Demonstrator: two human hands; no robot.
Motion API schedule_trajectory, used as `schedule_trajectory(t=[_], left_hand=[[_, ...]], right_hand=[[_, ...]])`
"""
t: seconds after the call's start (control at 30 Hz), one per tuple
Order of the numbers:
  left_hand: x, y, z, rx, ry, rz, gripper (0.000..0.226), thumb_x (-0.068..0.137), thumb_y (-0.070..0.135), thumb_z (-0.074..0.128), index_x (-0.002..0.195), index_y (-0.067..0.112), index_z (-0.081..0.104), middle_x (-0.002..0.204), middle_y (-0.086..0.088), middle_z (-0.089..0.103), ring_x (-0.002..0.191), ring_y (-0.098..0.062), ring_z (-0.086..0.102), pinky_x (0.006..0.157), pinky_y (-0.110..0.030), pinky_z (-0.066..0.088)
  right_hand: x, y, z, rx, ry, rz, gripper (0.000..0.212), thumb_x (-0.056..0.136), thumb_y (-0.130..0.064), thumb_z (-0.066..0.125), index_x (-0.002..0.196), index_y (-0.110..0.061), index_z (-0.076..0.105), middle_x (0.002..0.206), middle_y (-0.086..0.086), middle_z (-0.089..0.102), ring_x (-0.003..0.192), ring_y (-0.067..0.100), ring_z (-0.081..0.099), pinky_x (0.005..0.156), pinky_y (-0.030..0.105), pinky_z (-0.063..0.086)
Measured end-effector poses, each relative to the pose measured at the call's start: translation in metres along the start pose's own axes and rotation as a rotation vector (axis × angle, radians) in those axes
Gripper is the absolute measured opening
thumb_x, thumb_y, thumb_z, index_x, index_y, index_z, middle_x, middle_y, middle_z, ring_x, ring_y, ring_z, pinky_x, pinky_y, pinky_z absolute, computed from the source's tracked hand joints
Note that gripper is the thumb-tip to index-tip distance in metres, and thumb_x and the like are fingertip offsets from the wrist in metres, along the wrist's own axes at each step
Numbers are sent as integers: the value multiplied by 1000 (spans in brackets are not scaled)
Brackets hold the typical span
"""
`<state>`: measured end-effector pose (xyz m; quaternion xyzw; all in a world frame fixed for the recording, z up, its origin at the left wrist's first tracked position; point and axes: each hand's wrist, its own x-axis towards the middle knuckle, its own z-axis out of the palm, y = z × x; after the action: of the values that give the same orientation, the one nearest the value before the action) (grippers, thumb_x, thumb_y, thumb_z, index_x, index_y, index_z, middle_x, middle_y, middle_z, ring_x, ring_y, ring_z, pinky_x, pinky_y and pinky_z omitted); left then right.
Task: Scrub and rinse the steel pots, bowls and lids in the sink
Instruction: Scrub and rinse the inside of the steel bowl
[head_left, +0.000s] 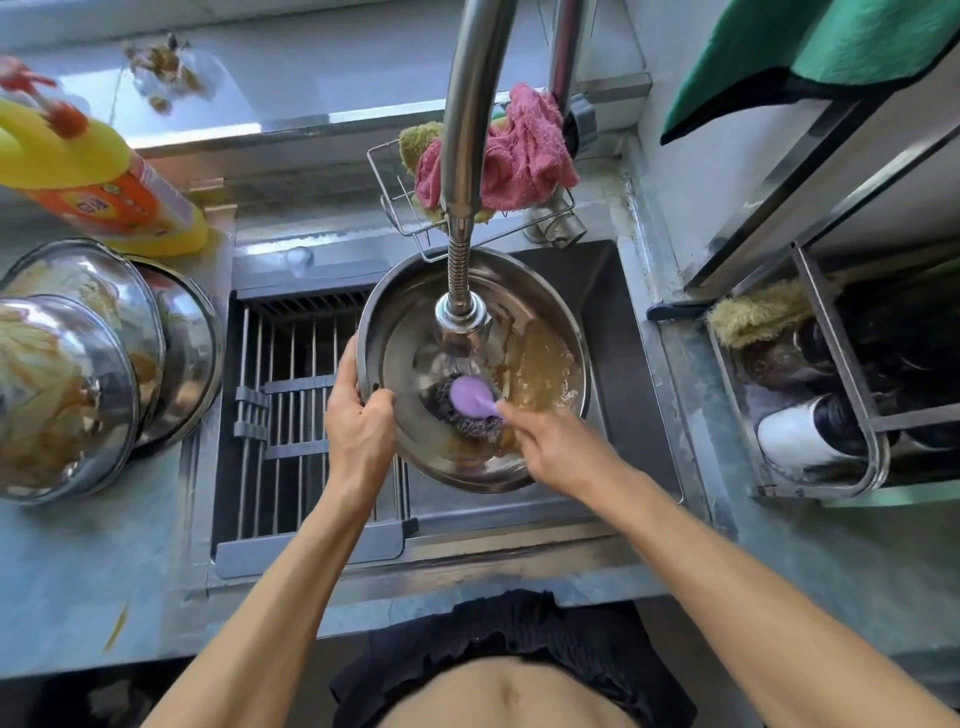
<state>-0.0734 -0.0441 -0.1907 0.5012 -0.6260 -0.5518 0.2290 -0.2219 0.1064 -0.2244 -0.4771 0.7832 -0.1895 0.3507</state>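
- Steel bowl (545, 291) sits tilted over the right part of the sink (631, 374), under the faucet head (462, 314), with brownish water pooled on its right inner side.
- Left hand (358, 421) has its grip closed on the bowl's near-left rim: the thumb lies along the outside of the rim and the fingers curl over the edge.
- Right hand (558, 441) has its grip closed around the handle of a scrubber with a purple back (474, 396); its dark steel-wool pad (457, 415) presses on the bowl's inner floor, just near of the faucet head.
- Scrubber lies between the two hands, inside the bowl, touching the right fingers and apart from the left hand.
- Drain rack (291, 415) with steel bars spans the left part of the sink, just left of the bowl.
- Stacked steel bowls (93, 364), upside down and streaked with yellowish residue, stand on the desk (78, 571) at the left, well apart from both hands.
- Yellow detergent bottle (88, 171) stands on the far left behind them.
- Pink cloth (524, 156) fills a wire basket (387, 171) at the far edge of the sink, behind the faucet neck.
- Wire rack (831, 415) on the right holds dark items I cannot make out and a white cup (795, 431) on its side.
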Motion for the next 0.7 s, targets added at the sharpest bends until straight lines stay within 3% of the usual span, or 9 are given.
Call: schedule_trajectory(t=[0.13,0.33,0.47,0.57,0.63,0.7], left_hand=[[1,-5,-1,-7,0,-10,75,87,-8,45,149,33,45,114,7,70,91,-9,68,76,-29,56],[2,-5,-9,10,-22,-12,74,84,-9,44,142,36,53,94,6,70,81,-13,63,74,-36,55],[10,3,-14,101,-95,17,77,81,-6,46,139,42,54,105,1,72,93,-22,66,83,-48,58],[9,11,-15,140,-125,18,79,81,-8,45,143,41,52,114,8,72,102,-9,67,86,-32,58],[7,9,-14,133,-102,12,80,80,-7,45,142,43,53,109,10,73,92,-8,68,79,-30,57],[6,5,-10,116,-32,0,76,80,-5,45,136,45,57,84,9,70,68,-11,58,64,-32,51]], right_hand=[[-6,-27,13,21,-97,-135,58,101,-11,44,150,-38,29,72,-1,62,52,18,59,48,29,52],[7,13,-17,-266,-11,-7,50,103,-17,37,149,-36,36,87,7,65,73,26,62,65,39,54],[15,12,-12,-323,44,-31,56,102,-12,38,153,-34,28,82,4,57,69,24,58,58,32,40],[25,23,-21,-330,123,42,61,100,-8,39,154,-34,26,83,7,58,66,24,53,58,33,39],[29,26,-26,-330,146,118,61,99,-7,39,153,-32,29,86,10,61,70,28,55,60,35,39],[28,24,-26,-331,112,161,62,97,-5,41,152,-31,32,86,12,62,72,31,57,60,35,39]])
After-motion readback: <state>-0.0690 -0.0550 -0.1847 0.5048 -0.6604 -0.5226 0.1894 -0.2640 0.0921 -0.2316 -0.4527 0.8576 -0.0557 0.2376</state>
